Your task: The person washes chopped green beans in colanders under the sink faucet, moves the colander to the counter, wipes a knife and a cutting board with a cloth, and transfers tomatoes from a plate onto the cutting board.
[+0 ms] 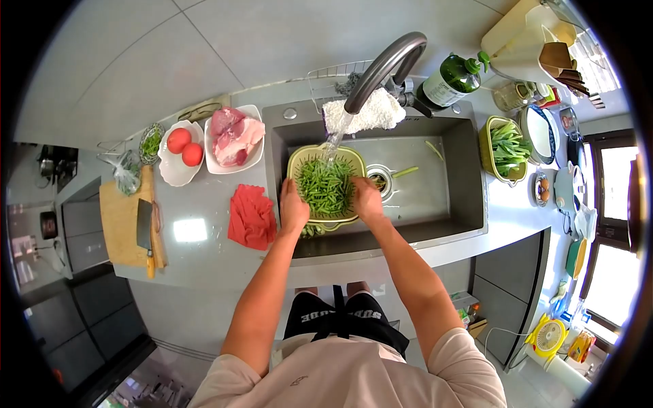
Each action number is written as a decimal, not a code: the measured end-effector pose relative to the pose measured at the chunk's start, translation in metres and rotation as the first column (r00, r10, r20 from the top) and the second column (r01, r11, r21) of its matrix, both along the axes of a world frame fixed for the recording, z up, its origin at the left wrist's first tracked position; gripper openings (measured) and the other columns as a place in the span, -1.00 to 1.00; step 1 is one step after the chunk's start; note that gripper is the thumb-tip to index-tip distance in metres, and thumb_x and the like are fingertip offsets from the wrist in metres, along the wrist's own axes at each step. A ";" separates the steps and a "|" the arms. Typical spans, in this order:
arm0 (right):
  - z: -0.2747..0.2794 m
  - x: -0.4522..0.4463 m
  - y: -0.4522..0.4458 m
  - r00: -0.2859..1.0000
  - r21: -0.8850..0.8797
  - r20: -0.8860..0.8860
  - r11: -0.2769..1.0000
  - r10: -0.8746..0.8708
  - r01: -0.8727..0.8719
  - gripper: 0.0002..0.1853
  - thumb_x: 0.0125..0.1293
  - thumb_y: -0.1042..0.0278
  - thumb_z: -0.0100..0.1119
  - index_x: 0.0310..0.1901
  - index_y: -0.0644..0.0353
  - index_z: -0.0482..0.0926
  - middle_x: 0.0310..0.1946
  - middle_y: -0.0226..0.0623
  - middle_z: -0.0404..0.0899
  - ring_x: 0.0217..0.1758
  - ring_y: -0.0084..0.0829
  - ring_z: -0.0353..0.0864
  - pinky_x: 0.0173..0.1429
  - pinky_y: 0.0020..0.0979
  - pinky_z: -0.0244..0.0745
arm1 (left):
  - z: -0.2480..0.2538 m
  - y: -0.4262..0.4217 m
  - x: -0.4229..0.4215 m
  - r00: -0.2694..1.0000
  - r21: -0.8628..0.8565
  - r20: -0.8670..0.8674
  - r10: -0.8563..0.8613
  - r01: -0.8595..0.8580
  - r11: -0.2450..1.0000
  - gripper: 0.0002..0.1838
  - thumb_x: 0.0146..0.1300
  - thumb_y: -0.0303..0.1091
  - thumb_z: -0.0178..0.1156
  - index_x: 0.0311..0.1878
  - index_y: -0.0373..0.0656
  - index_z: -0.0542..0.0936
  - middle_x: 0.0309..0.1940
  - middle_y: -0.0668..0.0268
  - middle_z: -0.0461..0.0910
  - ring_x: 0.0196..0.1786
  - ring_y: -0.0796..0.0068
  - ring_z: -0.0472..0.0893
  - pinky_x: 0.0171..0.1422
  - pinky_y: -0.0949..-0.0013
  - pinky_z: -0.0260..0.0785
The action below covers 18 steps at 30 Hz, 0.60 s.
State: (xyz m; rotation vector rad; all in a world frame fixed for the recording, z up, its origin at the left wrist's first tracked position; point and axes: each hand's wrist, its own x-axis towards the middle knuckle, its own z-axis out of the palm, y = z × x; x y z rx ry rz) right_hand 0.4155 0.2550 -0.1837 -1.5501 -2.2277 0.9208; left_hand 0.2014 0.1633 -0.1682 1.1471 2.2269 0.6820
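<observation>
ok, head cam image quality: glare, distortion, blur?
Head view: white glare patch on the glossy pale-grey countertop, dark-framed rectangular window blown out; same view, fisheye bows the countertop's front edge, corners black; yellow-green plastic colander fairly sharp.

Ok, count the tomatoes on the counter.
2: one tomato at the upper left in the white dish, the other tomato at its lower right, touching or nearly so. Others could be hidden.
</observation>
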 end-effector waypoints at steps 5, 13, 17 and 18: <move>-0.037 0.017 -0.006 0.941 -0.072 0.233 0.960 -0.246 0.269 -0.57 0.23 0.32 0.36 0.14 0.16 0.56 0.11 0.05 0.61 0.16 0.10 0.61 0.21 -0.01 0.57 | -0.006 0.004 0.009 1.000 -0.065 0.023 0.003 -0.001 0.998 -0.31 0.17 -0.66 0.07 0.45 -0.49 0.32 0.53 -0.18 0.23 0.59 -0.07 0.21 0.65 0.17 0.10; -0.015 0.020 0.017 0.908 -0.058 0.346 0.961 -0.235 0.271 -0.66 0.37 0.21 0.16 0.08 0.21 0.54 -0.17 0.11 0.68 -0.07 0.19 0.69 0.07 0.12 0.59 | -0.013 0.006 0.000 0.990 0.033 0.140 0.017 -0.022 0.999 -0.31 0.19 -0.65 -0.01 0.47 -0.36 0.34 0.55 -0.04 0.26 0.57 0.02 0.28 0.61 0.21 0.16; -0.024 0.025 0.014 0.951 0.147 0.143 0.956 -0.274 0.253 -0.77 0.33 0.29 0.18 -0.07 0.22 0.53 -0.36 0.04 0.65 -0.20 0.16 0.69 -0.02 0.11 0.58 | -0.008 -0.006 -0.002 0.984 0.047 0.175 0.045 -0.054 0.997 -0.38 0.24 -0.64 -0.04 0.43 -0.36 0.41 0.47 -0.05 0.38 0.53 0.00 0.34 0.59 0.21 0.19; -0.018 0.024 0.014 0.959 0.127 0.081 0.957 -0.273 0.261 -0.79 0.31 0.30 0.19 -0.11 0.22 0.52 -0.39 0.02 0.64 -0.22 0.15 0.69 -0.04 0.09 0.58 | -0.004 -0.009 -0.001 0.982 0.036 0.182 0.057 -0.064 0.997 -0.40 0.24 -0.63 -0.03 0.42 -0.36 0.42 0.46 -0.05 0.40 0.52 -0.01 0.35 0.58 0.20 0.20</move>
